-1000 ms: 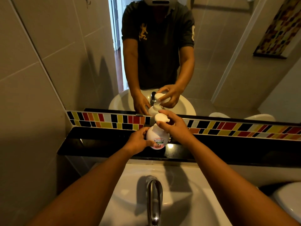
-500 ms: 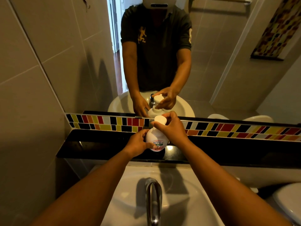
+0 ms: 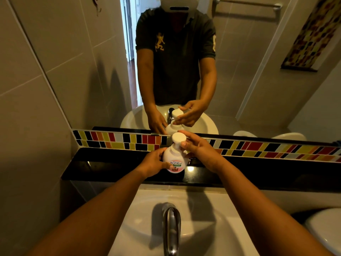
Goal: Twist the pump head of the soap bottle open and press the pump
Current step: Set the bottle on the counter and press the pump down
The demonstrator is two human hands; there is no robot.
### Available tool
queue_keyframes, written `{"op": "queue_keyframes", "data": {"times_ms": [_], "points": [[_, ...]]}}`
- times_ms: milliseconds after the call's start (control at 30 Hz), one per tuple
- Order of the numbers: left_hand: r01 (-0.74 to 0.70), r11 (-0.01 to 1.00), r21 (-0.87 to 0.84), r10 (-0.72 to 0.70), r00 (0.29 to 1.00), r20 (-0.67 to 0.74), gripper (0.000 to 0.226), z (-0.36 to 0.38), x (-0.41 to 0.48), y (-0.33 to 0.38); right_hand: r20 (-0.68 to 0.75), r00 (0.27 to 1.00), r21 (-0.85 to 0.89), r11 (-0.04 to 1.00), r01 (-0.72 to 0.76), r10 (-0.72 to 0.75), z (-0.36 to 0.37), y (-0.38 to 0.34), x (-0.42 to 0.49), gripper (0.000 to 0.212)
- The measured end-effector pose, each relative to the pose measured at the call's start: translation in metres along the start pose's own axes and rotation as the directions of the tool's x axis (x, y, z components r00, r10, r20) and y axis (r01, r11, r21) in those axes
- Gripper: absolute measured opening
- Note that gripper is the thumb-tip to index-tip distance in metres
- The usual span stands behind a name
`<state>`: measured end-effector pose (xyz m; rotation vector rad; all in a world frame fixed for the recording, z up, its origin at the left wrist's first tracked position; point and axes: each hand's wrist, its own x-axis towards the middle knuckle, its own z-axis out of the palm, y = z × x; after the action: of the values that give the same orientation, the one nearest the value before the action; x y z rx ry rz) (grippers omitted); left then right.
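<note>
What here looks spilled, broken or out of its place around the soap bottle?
Nothing stands out. The soap bottle stands upright on the black ledge, held by the left hand; the right hand is at its pump head. No spill shows.

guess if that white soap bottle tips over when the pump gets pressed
Probably not: the squat white plastic soap bottle looks wide-bodied on the glossy black ledge, and the left hand braces it. Unheld, it might slide. The right hand flanks the round pump head.

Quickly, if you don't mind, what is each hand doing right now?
Left hand: closed around the soap bottle, holding it on the shelf.
Right hand: fingers loosely open beside the pump head, gripping nothing.
</note>
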<state>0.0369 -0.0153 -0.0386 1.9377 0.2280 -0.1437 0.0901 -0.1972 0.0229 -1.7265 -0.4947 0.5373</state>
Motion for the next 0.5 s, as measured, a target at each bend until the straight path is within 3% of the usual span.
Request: {"op": "queue_keyframes", "data": {"times_ms": [200,500], "points": [[-0.002,0.999,-0.04,0.001,1.0,-0.018,0.063,0.001,-0.001,0.0,-0.072,0.997,0.041,0.999,0.028,-0.025,0.008,0.004,0.003,0.04],[0.0,0.999,-0.042,-0.001,1.0,-0.025,0.065,0.002,-0.002,-0.001,-0.119,0.993,0.054,0.998,0.021,-0.015,0.011,0.008,0.008,0.048]]}}
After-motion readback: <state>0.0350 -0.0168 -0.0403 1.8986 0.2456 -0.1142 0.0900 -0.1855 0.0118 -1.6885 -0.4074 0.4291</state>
